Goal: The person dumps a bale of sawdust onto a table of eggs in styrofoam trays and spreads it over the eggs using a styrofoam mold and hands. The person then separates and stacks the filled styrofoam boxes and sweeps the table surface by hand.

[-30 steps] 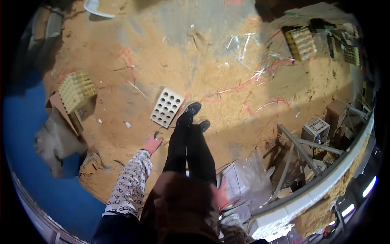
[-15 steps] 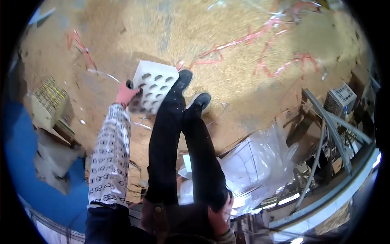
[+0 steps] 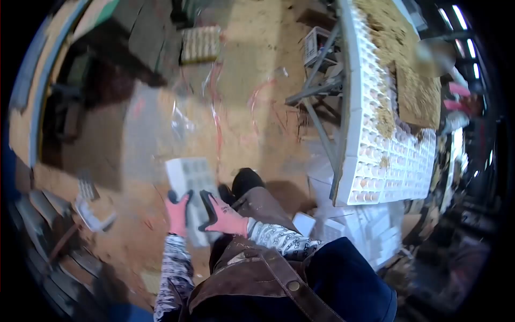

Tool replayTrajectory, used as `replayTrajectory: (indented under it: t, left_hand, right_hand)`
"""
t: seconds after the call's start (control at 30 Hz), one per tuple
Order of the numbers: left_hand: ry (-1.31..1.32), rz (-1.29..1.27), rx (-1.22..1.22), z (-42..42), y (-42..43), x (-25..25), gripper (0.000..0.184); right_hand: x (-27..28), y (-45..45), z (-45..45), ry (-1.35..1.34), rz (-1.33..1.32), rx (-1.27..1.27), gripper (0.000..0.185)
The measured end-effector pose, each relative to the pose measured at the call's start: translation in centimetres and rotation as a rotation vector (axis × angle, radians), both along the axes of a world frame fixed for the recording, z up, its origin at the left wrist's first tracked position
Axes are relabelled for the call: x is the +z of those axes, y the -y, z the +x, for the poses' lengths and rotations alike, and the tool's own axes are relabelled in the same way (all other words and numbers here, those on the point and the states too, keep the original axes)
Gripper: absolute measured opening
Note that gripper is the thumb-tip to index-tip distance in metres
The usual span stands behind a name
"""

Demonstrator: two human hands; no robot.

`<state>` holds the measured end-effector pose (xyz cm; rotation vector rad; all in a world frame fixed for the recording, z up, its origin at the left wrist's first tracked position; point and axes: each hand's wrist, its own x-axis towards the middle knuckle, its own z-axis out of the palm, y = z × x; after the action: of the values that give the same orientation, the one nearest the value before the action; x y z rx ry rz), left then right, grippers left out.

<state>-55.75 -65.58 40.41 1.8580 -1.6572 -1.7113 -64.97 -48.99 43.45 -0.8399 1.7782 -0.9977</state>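
A pale block with rows of holes, blurred by motion, is held up in front of my legs. My left hand, in a pink glove with dark fingertips, grips its left side. On the other side my right hand, gloved alike, has its thumb and fingers spread against the block. The block is tilted, and its lower end is near my apron.
To the right stands a long table with white trays of round items and brown loose material. Metal legs support it. Clear plastic-wrapped stacks lie below. Pink strips cross the floor. Another person's pink-gloved hand shows far right.
The block has been lifted from the floor, first by my left hand. My right hand has come from beside my leg onto it. The view has swung toward the table on the right.
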Motion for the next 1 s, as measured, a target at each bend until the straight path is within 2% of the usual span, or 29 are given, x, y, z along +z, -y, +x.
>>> replayTrajectory:
  t: [0.03,0.07,0.1,0.17,0.2,0.23,0.27,0.3,0.37,0.43,0.47,0.5,0.53,0.57,0.63,0.67,0.7,0.77,0.83,0.9,0.93,0.97,1.0]
  left_hand:
    - [-0.174,-0.072,-0.088,-2.0,-0.2,-1.6,0.067]
    - [-0.109,-0.258,-0.121,-6.0,-1.0,-0.2,0.064]
    - [-0.245,0.039,-0.216,-9.6,0.2,1.5,0.059]
    - [-0.167,0.01,-0.371,-16.0,0.8,3.7,0.049]
    - [-0.191,-0.012,-0.405,-19.6,2.2,5.0,0.049]
    - [-0.314,0.201,-0.619,-23.8,3.6,7.8,0.047]
    - [-0.412,0.428,-0.836,-27.6,4.7,10.6,0.046]
    - [-0.416,0.403,-0.871,-30.8,5.3,13.3,0.046]
    - [-0.737,0.005,-1.018,-39.1,5.5,19.8,0.048]
    - [-0.946,-0.31,-0.964,-46.0,5.4,25.6,0.051]
    - [-0.999,-0.397,-1.016,-49.0,4.8,30.2,0.052]
    - [-1.056,-0.481,-1.054,-52.8,4.0,34.6,0.052]
    - [-1.119,-0.572,-1.081,-56.0,3.8,37.0,0.052]
    - [-1.179,-0.663,-1.098,-58.8,3.7,38.5,0.051]
    - [-1.173,-0.617,-1.136,-64.4,2.8,40.0,0.05]
    - [-1.225,-0.532,-1.218,-67.3,2.5,39.6,0.049]
    - [-1.228,-0.557,-1.26,-70.1,3.1,37.4,0.05]
    - [-1.098,-0.466,-1.385,-76.3,2.9,32.0,0.052]
    - [-0.821,-0.4,-1.539,-80.4,1.6,27.1,0.06]
    - [-0.765,-0.761,-1.787,-85.9,2.0,19.1,0.067]
    - [-0.724,-0.725,-1.872,-88.3,1.6,16.8,0.069]
    - [-0.68,-0.688,-1.956,-90.3,0.9,15.0,0.071]
    - [-0.622,-0.774,-2.036,-92.5,0.2,13.4,0.072]
  right_hand:
    - [1.3,1.5,-1.8,-0.191,0.037,0.03,0.104]
    - [0.8,2.1,-3.0,-0.174,0.096,-0.033,0.105]
    - [1.9,2.2,-5.2,-0.233,0.101,-0.133,0.103]
    - [5.5,1.7,-11.2,-0.07,0.048,-0.327,0.103]
    - [5.3,0.7,-13.7,-0.076,0.019,-0.403,0.102]
    - [5.4,-0.3,-17.0,-0.094,-0.021,-0.473,0.102]
    - [7.2,-1.1,-20.3,-0.096,0.048,-0.527,0.101]
    - [8.1,-2.0,-23.4,-0.064,0.025,-0.617,0.098]
    - [6.5,-3.2,-29.7,0.076,-0.288,-0.888,0.089]
    - [10.0,-4.4,-36.3,-0.088,-0.369,-1.021,0.086]
    - [11.4,-5.1,-39.2,-0.129,-0.354,-1.084,0.086]
    - [13.0,-5.8,-42.4,-0.435,-0.294,-1.075,0.087]
    - [14.1,-6.6,-45.2,-0.582,-0.195,-1.081,0.088]
    - [16.2,-7.4,-47.8,-0.713,-0.087,-1.054,0.09]
    - [19.1,-9.4,-51.6,-0.839,0.123,-1.1,0.09]
    - [20.2,-10.4,-52.5,-0.904,0.233,-1.123,0.09]
    - [20.6,-11.4,-53.3,-0.977,0.34,-1.144,0.089]
    - [19.3,-13.8,-54.8,-0.972,0.449,-1.239,0.09]
    - [16.4,-15.6,-55.8,-0.887,0.714,-1.298,0.092]
    - [11.5,-15.9,-56.4,-0.928,0.785,-1.324,0.093]
    - [9.8,-15.1,-57.0,-0.91,0.803,-1.346,0.092]
    - [7.5,-14.1,-57.7,-1.034,0.862,-1.292,0.089]
    - [6.8,-12.9,-58.9,-0.986,0.98,-1.32,0.087]
